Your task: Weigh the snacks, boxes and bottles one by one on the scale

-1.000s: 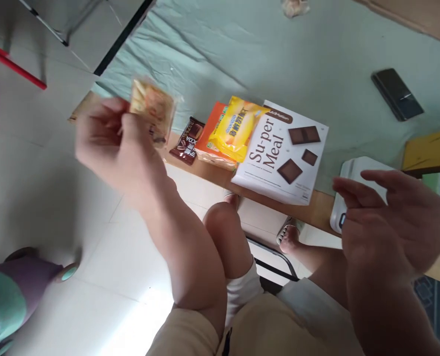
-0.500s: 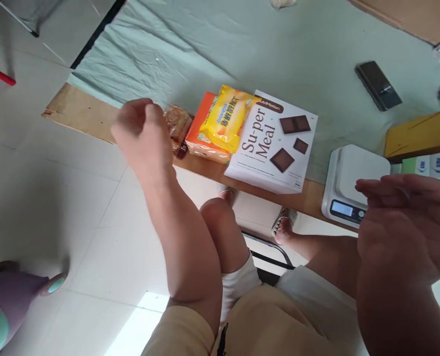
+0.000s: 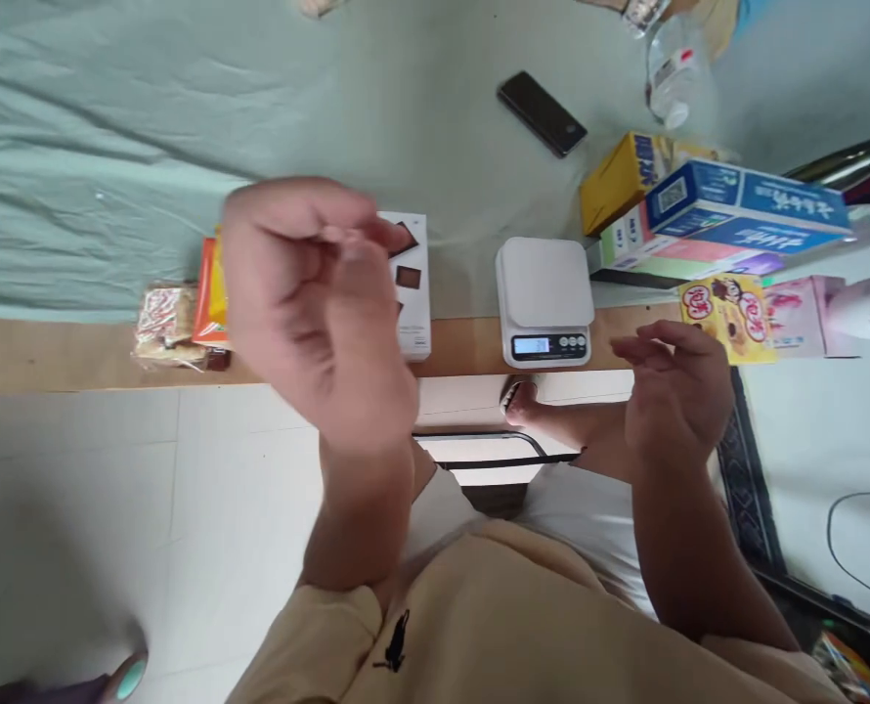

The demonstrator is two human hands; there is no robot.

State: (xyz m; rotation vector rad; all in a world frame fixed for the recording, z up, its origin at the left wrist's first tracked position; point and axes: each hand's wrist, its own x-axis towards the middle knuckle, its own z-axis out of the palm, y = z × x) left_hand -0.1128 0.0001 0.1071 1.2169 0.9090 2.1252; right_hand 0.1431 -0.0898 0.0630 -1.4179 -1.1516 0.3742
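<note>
My left hand (image 3: pixel 318 303) is raised in front of the table's edge, its fingers curled in and the thumb near the index finger; I see nothing in it. Behind it, partly hidden, lie a white box with chocolate squares printed on it (image 3: pixel 414 313), an orange pack (image 3: pixel 205 303) with a yellow packet (image 3: pixel 219 279), and a clear-wrapped pastry (image 3: pixel 167 318). My right hand (image 3: pixel 676 391) hovers palm up with fingers apart, holding nothing. To its upper left stands a white digital scale (image 3: pixel 544 284) with a lit display. A yellow snack box (image 3: pixel 732 313) is just beyond its fingers.
On the green cloth (image 3: pixel 376 117) lies a dark phone (image 3: pixel 542 112). At the right stand a blue box (image 3: pixel 750 205), a yellow carton (image 3: pixel 618 181), a pink box (image 3: pixel 798 313) and a clear plastic bottle (image 3: pixel 676 78). A metal chair frame (image 3: pixel 479 440) shows under the table edge.
My view has swung right, bringing more boxes on the right into sight. My left hand has come in front of the white box, covering its lettering. Both hands stay raised.
</note>
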